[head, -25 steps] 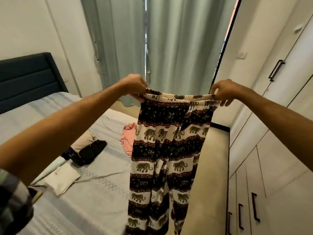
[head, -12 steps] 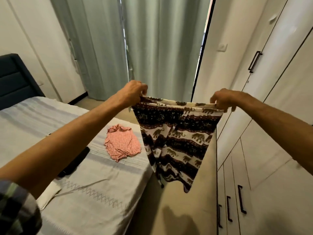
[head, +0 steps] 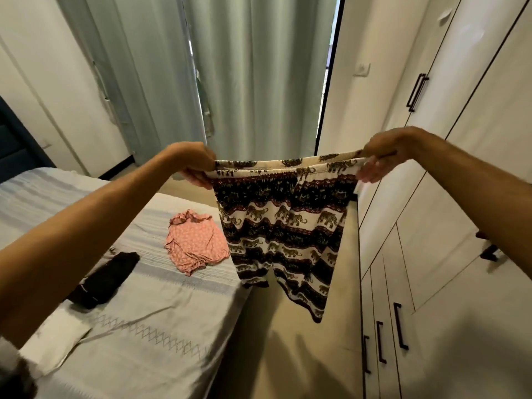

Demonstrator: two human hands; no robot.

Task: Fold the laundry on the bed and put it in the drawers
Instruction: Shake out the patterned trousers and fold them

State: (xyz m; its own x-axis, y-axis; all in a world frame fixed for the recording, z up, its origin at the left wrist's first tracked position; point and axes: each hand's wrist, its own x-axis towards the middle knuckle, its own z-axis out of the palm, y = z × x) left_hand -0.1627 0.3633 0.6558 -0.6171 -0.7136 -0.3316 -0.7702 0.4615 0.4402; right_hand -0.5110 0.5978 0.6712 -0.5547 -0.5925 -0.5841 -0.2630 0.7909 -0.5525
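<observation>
I hold up elephant-print trousers, dark and cream striped, by the waistband, stretched between both hands over the floor beside the bed. My left hand grips the waistband's left end and my right hand grips its right end. The legs hang swung towards me, ends at lower right. On the bed lie a pink patterned garment, a black garment and a white cloth partly behind my left arm.
White wardrobe and drawer fronts with black handles line the right side. Grey-green curtains hang ahead. A narrow beige floor strip runs between bed and cabinets. A dark headboard is at the far left.
The trousers have risen and their legs have swung up and towards me, so less length hangs down. My hands have spread a little wider, and the view has turned right.
</observation>
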